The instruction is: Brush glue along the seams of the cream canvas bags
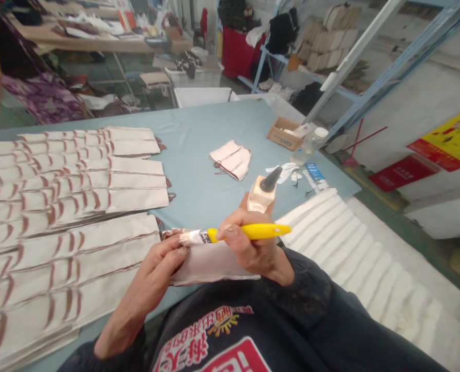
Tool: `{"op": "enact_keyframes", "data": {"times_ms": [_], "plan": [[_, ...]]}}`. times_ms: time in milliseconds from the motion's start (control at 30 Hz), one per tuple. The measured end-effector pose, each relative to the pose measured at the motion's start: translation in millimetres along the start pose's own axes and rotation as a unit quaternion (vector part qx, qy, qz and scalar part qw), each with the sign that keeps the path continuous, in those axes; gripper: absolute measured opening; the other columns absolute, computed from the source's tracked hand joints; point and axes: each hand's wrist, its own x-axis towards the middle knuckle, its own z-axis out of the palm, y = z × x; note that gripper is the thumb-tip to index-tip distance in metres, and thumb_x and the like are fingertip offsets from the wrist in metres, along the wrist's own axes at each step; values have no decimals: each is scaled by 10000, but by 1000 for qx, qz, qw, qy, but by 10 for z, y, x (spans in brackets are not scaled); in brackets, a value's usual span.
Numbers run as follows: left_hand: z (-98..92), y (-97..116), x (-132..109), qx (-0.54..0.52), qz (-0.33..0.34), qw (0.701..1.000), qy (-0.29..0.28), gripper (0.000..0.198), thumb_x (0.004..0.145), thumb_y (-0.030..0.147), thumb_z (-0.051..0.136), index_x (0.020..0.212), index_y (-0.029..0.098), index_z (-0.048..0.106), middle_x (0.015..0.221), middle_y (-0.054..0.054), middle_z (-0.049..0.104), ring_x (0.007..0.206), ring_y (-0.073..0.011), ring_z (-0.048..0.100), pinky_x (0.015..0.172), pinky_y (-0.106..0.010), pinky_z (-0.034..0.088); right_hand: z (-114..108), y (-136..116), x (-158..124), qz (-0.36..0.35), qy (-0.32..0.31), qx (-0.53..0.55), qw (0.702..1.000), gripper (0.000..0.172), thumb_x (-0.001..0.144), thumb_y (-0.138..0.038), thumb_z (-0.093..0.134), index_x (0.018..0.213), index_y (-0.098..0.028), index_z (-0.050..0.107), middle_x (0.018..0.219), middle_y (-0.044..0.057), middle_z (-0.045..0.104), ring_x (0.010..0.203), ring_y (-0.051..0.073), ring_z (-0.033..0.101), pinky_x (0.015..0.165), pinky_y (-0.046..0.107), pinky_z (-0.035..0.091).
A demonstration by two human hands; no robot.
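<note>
My right hand [249,243] is wrapped round a brush [253,231] with a yellow handle, and a glue bottle [261,194] with a dark nozzle stands out from behind the same hand. The white-coated bristles touch the brown end of a pale fabric piece [214,263] lying at the table's near edge. My left hand [160,268] presses its closed fingers on that end, beside the bristles. Overlapping pale pieces with brown edges [98,248] lie in rows at the left. One small pale piece [232,159] with a dark loop lies beyond my hands.
The blue-green table [191,134] carries a small cardboard box [284,133], a clear jar [311,144] and paper scraps [292,173] at the back right. A row of white pieces [350,248] lies on the right. Another person [40,93] stands at the far left.
</note>
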Motion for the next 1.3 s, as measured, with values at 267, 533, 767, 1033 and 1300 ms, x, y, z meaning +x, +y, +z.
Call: {"op": "enact_keyframes", "data": {"times_ms": [267, 533, 767, 1033, 1300], "plan": [[13, 54, 1, 10, -32, 999, 11, 247, 912, 382, 609, 863, 207, 777, 830, -12, 696, 760, -205, 574, 658, -275, 471, 33, -65, 24, -23, 39, -23, 999, 332, 1077, -375, 514, 817, -227, 659, 640, -35, 646, 492, 98, 537, 465, 241, 414], [-24, -89, -14, 1, -46, 999, 16, 266, 940, 429, 597, 881, 218, 748, 809, -5, 673, 778, -219, 576, 690, -292, 472, 142, 136, -53, 57, 89, 88, 991, 340, 1069, -488, 545, 888, -225, 662, 601, -58, 561, 461, 92, 478, 435, 231, 395], [-8, 5, 10, 56, 10, 998, 22, 263, 905, 403, 606, 908, 205, 779, 909, -33, 741, 847, -242, 651, 727, -298, 515, 106, 29, -14, 55, 9, 59, 997, 323, 1058, -401, 542, 819, -223, 668, 602, -46, 610, 464, 98, 533, 445, 228, 465], [75, 101, -15, 154, 152, 976, 30, 267, 966, 284, 501, 817, 204, 707, 776, -16, 677, 693, -199, 608, 609, -291, 465, 22, -22, -52, -52, 72, -85, 992, 266, 1053, -321, 538, 846, -243, 686, 697, -10, 714, 585, 135, 656, 535, 268, 522], [113, -128, -41, 326, 388, 861, 53, 333, 950, 40, 482, 705, 260, 433, 609, 55, 450, 558, -154, 469, 585, -313, 379, -29, -54, -152, 94, 122, 102, 983, 301, 1063, -391, 589, 835, -216, 681, 612, -65, 566, 413, 64, 402, 416, 216, 375]]}}
